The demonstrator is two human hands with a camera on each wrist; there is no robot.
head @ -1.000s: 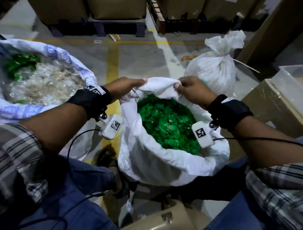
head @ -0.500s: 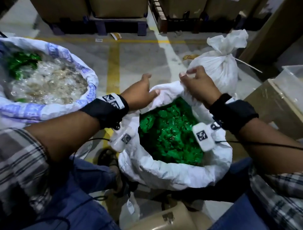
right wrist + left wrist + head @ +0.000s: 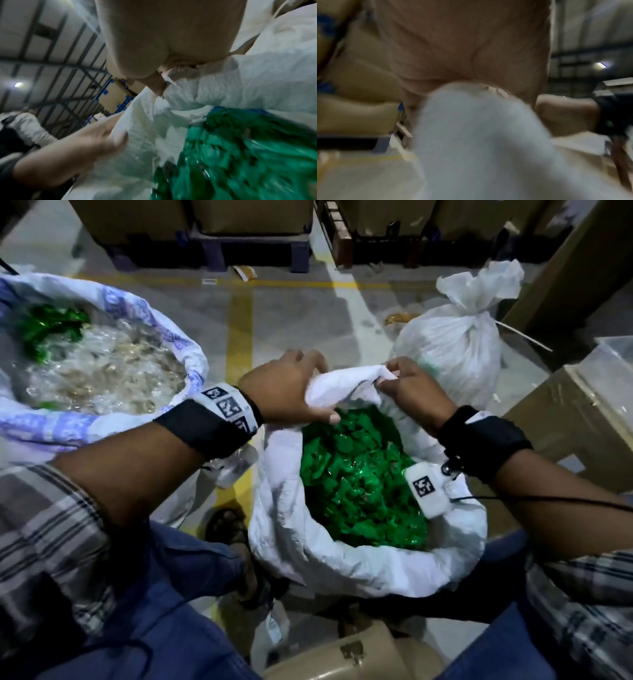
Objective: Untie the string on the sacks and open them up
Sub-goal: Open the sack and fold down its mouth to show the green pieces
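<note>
While gripped, sack (image 3: pixel 342 556) beside tied sack (image 3: pixel 452 350).

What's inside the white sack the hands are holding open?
The white sack is full of shiny green pieces. The left hand and right hand grip its far rim. What lies under the top layer is covered, so that cannot be seen.

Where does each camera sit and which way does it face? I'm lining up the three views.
Head: looks forward and down at the white sack of green pieces; left hand, right hand, forearms, knees show.
Left wrist: looks along the palm at blurred sack cloth; right hand beyond.
Right wrist: looks along the palm at sack rim and green pieces; left hand opposite.
Shared: the sack, in all three.
</note>
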